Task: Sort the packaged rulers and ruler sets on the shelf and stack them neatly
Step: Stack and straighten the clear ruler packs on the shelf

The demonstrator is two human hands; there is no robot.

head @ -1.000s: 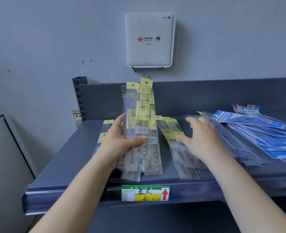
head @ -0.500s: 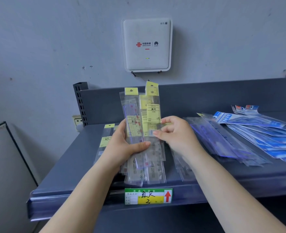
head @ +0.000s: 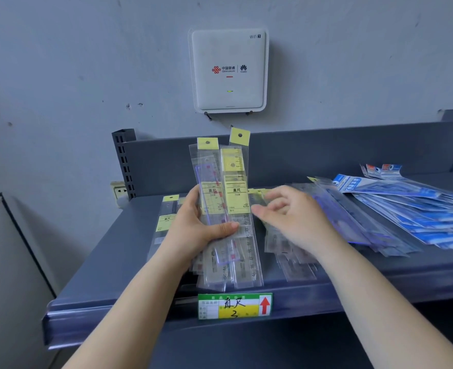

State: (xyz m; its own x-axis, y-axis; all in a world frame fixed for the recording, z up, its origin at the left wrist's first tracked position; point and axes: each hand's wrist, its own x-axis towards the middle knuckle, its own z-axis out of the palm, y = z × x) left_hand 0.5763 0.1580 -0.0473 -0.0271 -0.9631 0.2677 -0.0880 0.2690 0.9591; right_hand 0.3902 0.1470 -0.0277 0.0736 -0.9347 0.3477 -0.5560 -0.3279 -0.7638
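My left hand (head: pixel 198 233) grips a bundle of clear-packaged rulers with yellow labels (head: pixel 233 198), held upright above the grey shelf (head: pixel 92 265). Its thumb lies across the front of the bundle. My right hand (head: pixel 292 219) hovers just right of the bundle with fingers loosely curled, holding nothing. More yellow-label rulers lie flat on the shelf: one at the left (head: pixel 167 219) and a loose pile (head: pixel 294 262) under my right hand. A fan of clear ruler packs with blue print (head: pixel 353 222) and blue-carded ruler sets (head: pixel 417 209) lies to the right.
A green and yellow shelf label (head: pixel 234 306) with a red arrow hangs on the shelf's front edge. A white WiFi box (head: pixel 228 70) is mounted on the wall above the shelf's back panel (head: pixel 326 150). A wall socket (head: pixel 120 191) sits left of the slotted upright.
My right hand has let go of the ruler it added to the bundle and drawn back a little to the right. The bundle in my left hand has grown by one pack.
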